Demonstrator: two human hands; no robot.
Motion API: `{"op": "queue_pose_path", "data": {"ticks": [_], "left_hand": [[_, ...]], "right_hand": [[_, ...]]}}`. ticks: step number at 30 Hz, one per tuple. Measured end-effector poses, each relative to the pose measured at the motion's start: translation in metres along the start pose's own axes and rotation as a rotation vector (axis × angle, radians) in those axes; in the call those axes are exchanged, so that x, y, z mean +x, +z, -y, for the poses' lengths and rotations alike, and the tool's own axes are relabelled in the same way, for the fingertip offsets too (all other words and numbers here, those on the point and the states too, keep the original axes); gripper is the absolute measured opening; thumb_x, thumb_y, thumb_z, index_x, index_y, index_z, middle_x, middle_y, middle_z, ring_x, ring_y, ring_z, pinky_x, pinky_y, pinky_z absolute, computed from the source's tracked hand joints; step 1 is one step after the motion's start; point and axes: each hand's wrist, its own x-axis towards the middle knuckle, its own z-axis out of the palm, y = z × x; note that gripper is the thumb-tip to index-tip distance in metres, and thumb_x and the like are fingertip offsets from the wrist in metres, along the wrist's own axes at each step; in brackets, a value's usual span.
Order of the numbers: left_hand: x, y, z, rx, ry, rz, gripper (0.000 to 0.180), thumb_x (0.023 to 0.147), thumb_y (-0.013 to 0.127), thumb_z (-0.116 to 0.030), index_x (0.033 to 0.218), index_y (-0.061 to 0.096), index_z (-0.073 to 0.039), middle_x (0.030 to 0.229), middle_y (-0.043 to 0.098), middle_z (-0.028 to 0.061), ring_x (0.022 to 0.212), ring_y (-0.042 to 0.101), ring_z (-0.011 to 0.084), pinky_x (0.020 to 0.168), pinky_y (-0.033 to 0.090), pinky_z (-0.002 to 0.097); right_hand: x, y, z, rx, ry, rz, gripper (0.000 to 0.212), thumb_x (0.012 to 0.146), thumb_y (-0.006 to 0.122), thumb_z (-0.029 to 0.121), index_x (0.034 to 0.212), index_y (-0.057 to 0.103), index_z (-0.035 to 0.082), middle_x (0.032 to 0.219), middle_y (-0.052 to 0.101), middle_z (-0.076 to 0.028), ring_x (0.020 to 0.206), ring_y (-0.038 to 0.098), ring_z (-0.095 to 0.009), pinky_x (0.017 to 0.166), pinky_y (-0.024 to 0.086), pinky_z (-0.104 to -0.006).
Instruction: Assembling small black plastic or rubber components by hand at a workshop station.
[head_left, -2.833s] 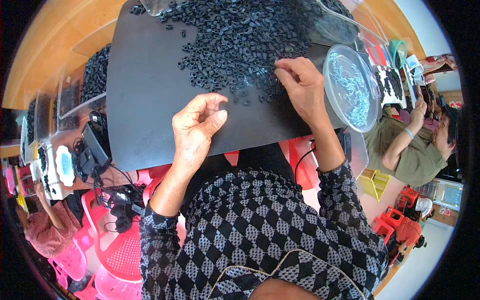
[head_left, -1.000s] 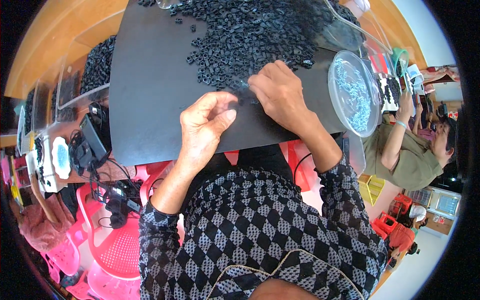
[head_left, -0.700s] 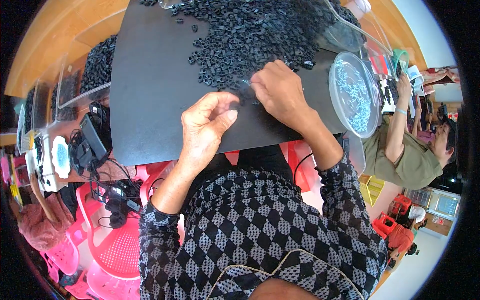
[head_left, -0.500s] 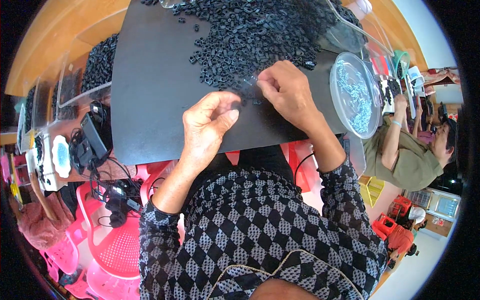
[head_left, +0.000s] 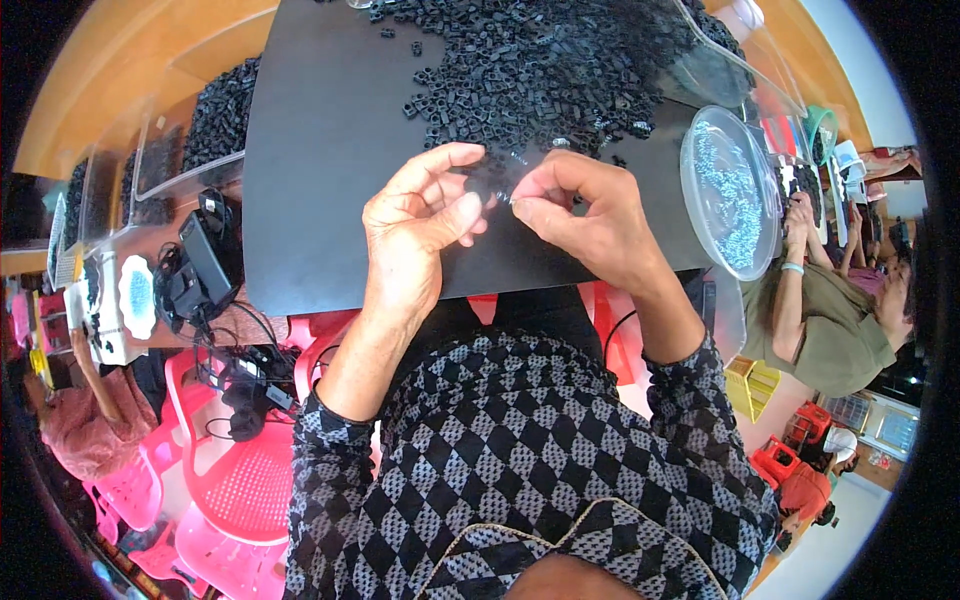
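My left hand (head_left: 420, 225) and my right hand (head_left: 580, 215) meet over the near part of a black mat (head_left: 320, 160). Between the fingertips of both hands sits a small black plastic part (head_left: 492, 188); the left thumb and fingers hold it while the right thumb and forefinger pinch at its side, possibly on something tiny I cannot make out. Just beyond my fingers lies a big heap of several like black parts (head_left: 540, 70). A round clear dish of small pale blue pieces (head_left: 728, 190) stands to the right of my right hand.
Clear trays of black parts (head_left: 215, 130) line the left edge of the mat. A black device with cables (head_left: 205, 265) lies at the left. Pink plastic chairs (head_left: 230, 470) stand below. Another person in an olive top (head_left: 830, 320) sits at the right.
My right hand left the heap and came back toward me to meet the left hand. Both hands now sit closer together, fingertips touching over the small part.
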Motion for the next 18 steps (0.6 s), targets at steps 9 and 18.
{"op": "queue_pose_path", "data": {"ticks": [9, 18], "left_hand": [[0.0015, -0.0052, -0.0016, -0.232, -0.168, 0.061, 0.023, 0.088, 0.064, -0.007, 0.106, 0.06, 0.007, 0.085, 0.068, 0.0164, 0.064, 0.064, 0.0182, 0.053, 0.05, 0.0259], [0.0005, -0.002, 0.0004, -0.163, -0.06, 0.004, 0.02, 0.089, 0.062, -0.005, 0.106, 0.059, 0.007, 0.088, 0.068, 0.0172, 0.067, 0.066, 0.0183, 0.054, 0.051, 0.0254]], "right_hand": [[-0.0019, 0.0033, 0.0037, 0.049, 0.029, 0.013, 0.006, 0.079, 0.067, 0.004, 0.082, 0.066, -0.001, 0.07, 0.055, 0.001, 0.063, 0.046, -0.005, 0.056, 0.037, -0.0224], [-0.0022, 0.0045, 0.0027, 0.037, 0.01, -0.021, 0.006, 0.08, 0.067, 0.005, 0.082, 0.066, -0.001, 0.07, 0.056, 0.002, 0.062, 0.046, -0.004, 0.055, 0.037, -0.0216]]}}
